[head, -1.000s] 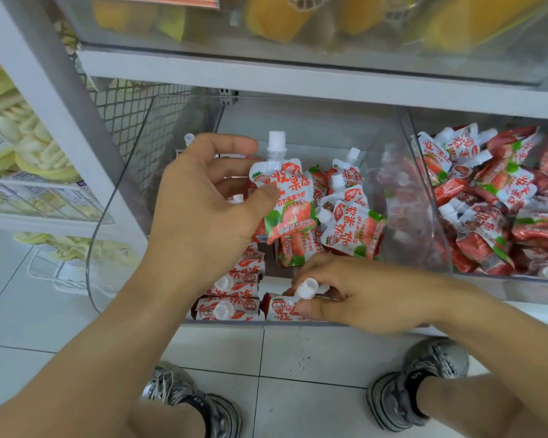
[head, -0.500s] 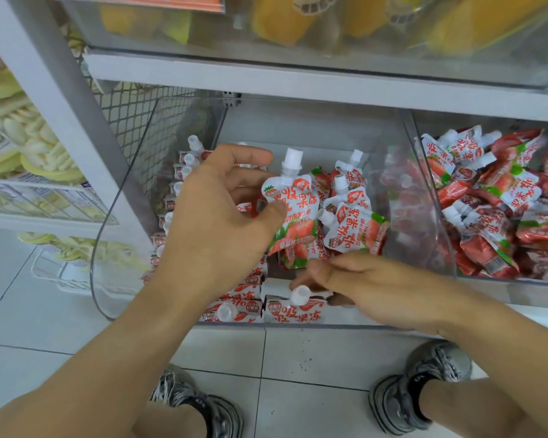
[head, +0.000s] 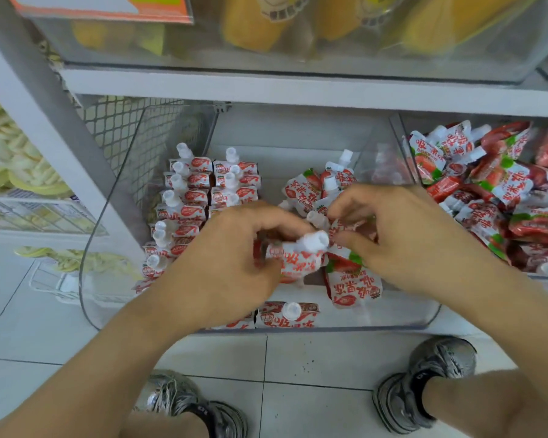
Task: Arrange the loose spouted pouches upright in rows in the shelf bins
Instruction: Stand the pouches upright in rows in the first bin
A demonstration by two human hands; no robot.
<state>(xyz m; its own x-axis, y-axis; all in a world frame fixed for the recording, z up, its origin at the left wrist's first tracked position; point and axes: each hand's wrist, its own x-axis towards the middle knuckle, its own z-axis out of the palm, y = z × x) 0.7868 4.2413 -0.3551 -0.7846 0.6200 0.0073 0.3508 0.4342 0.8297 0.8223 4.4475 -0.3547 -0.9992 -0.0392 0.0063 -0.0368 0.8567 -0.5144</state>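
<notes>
Gripping a red-and-white spouted strawberry pouch (head: 293,259) at frame centre, the left hand (head: 231,263) holds it with its white cap aimed right, long axis roughly level, inside the clear plastic shelf bin (head: 114,197). The right hand (head: 402,238) pinches among loose heaped pouches (head: 314,188) just right, while upright rows of pouches (head: 200,191) fill the bin's left.

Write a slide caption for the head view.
Both hands hold a spouted pouch over the half-sorted clear bin.

Held pouch (head: 293,259) blurred; hands (head: 323,248) cover pile.

arms: bare, sleeveless | shoes (head: 424,384): grey sneakers | socks (head: 426,382): black
</notes>
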